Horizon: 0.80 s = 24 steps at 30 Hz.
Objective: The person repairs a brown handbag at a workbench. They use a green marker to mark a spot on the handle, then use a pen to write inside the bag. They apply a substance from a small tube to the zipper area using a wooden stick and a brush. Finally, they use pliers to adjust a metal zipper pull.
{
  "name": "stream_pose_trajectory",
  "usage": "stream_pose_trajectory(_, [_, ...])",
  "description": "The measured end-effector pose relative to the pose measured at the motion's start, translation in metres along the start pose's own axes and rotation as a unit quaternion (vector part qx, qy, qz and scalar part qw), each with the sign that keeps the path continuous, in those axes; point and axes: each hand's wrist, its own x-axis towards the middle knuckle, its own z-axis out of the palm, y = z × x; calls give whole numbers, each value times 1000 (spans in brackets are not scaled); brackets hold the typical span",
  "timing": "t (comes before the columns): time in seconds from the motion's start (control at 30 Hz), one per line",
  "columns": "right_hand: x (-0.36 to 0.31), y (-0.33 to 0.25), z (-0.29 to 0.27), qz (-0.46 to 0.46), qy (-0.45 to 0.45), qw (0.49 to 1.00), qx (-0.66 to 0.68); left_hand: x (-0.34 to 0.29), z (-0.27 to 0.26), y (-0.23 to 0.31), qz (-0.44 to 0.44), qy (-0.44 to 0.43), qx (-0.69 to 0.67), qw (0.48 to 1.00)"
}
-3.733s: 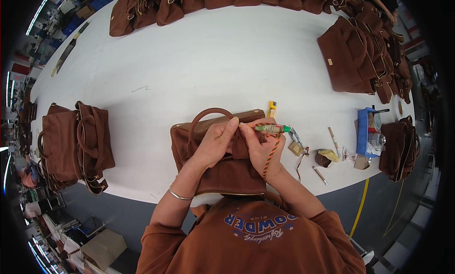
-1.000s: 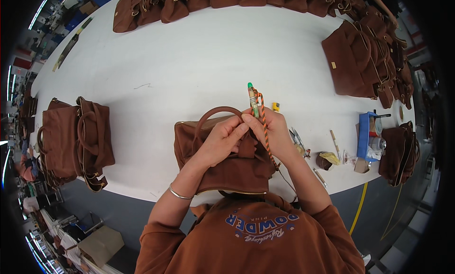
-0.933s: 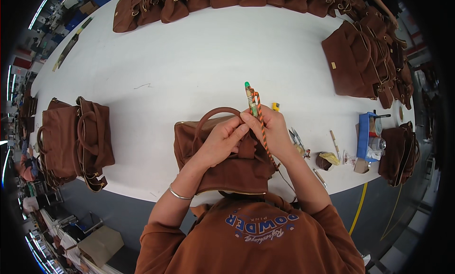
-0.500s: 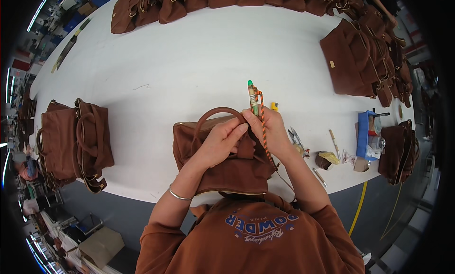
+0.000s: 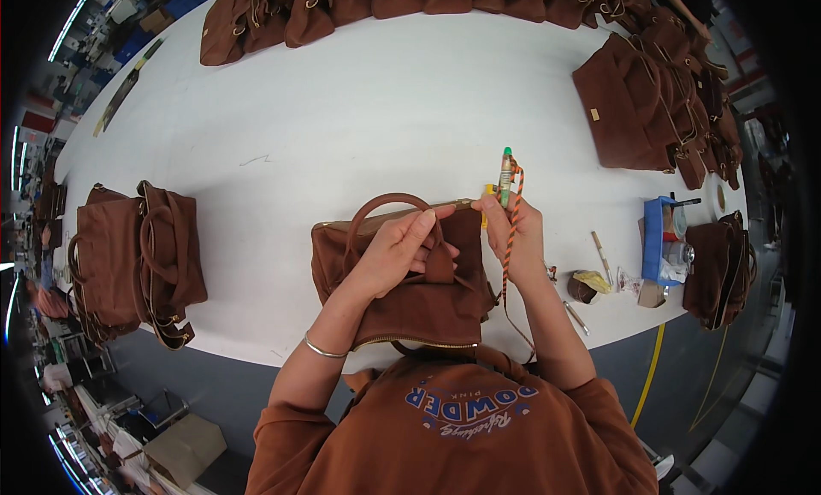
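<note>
A brown handbag (image 5: 410, 311) with rounded handles lies on the white table in front of me. My left hand (image 5: 395, 254) is closed around the base of its upright handle (image 5: 376, 203), with the forefinger stretched toward the bag's far right edge. My right hand (image 5: 517, 237) is up beside the bag's far right corner, thumb and forefinger pinched near the zipper end (image 5: 463, 203). In that hand stands a slim green-tipped tool (image 5: 505, 177), with an orange-and-black striped cord (image 5: 510, 247) hanging down past my wrist. Whether the fingertips also hold a thread is too small to tell.
Brown bags (image 5: 137, 255) stand at the left, with more bags (image 5: 629, 106) at the right and along the far edge. A blue bin (image 5: 655, 243), a pen (image 5: 601, 251) and a small cup with yellow wrapping (image 5: 587, 288) lie right. A long dark strip (image 5: 126, 88) lies far left.
My right hand has moved right, away from my left hand, carrying the green-tipped tool and its cord. The left hand stays at the handle, its forefinger now stretched out.
</note>
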Motion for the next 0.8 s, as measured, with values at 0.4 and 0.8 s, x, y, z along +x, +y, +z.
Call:
stream_pose_trajectory(0.4, [-70, 77, -76, -39, 49, 945, -321, -1, 1, 26, 54, 27, 9, 998])
stream_pose_trajectory(0.8, [-79, 30, -65, -174, 53, 925, -334, -7, -22, 61, 161, 101, -68, 979])
